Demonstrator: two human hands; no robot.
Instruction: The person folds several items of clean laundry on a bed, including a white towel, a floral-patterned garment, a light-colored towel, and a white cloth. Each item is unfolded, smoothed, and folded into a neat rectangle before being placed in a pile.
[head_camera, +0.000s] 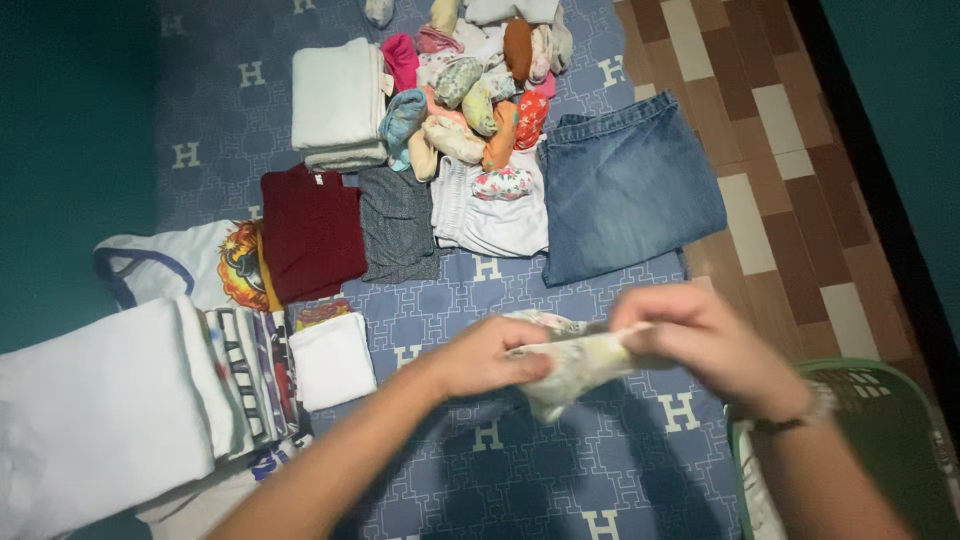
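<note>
Small patterned cloth (570, 362) sits between my two hands, low and just right of centre, above the blue patterned bedsheet (520, 470). My left hand (490, 357) is clenched on its left end, at about nine o'clock of the bundle, and my right hand (700, 345) grips the right end at three o'clock, fingers curled over the top. The cloth is half rolled and hangs a little at six o'clock, touching neither pile nor sheet as far as I can tell; the frame is blurred there

To do this roll well, I judge both ends should stay pinched tight while the loose lower flap is tucked inward, so the bundle ends up as compact as the others

At twelve o'clock from my hands lies a heap of rolled small clothes (480, 90), with folded blue jeans (625, 190) at one o'clock, a dark red folded shirt (312, 230) at eleven, and a white stack (338, 100) beyond it. A green basket (880, 400) stands at four o'clock, just beside my right wrist
</note>
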